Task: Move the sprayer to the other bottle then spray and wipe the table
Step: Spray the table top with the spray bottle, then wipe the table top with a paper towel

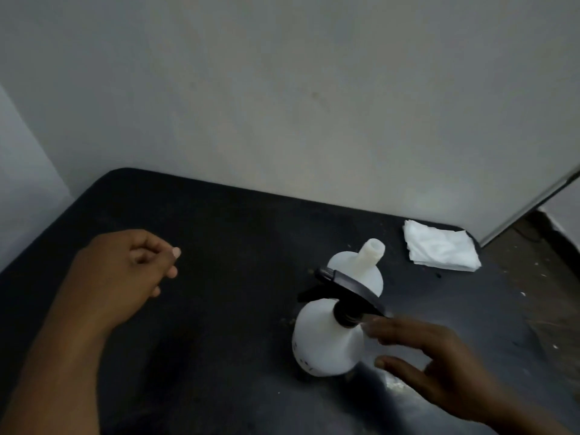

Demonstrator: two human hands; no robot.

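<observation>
Loosely curled and holding nothing, the left hand hovers over the black table. Right hand spreads its fingers wide just beside the near bottle, which carries the sprayer; contact unclear. Behind stands the uncapped bottle, near a cloth.

The right hand is smeared with motion blur, its fingertips too soft to tell whether they touch the black sprayer or the near bottle. That sprayer covers part of the far bottle, whose base is out of sight behind the near one. Small dark marks low on the near bottle are too tiny to read, perhaps printing. Both forearms are cut off by the bottom edge. The left hand curls over, hiding its palm. The table runs off the left and lower edges.
</observation>
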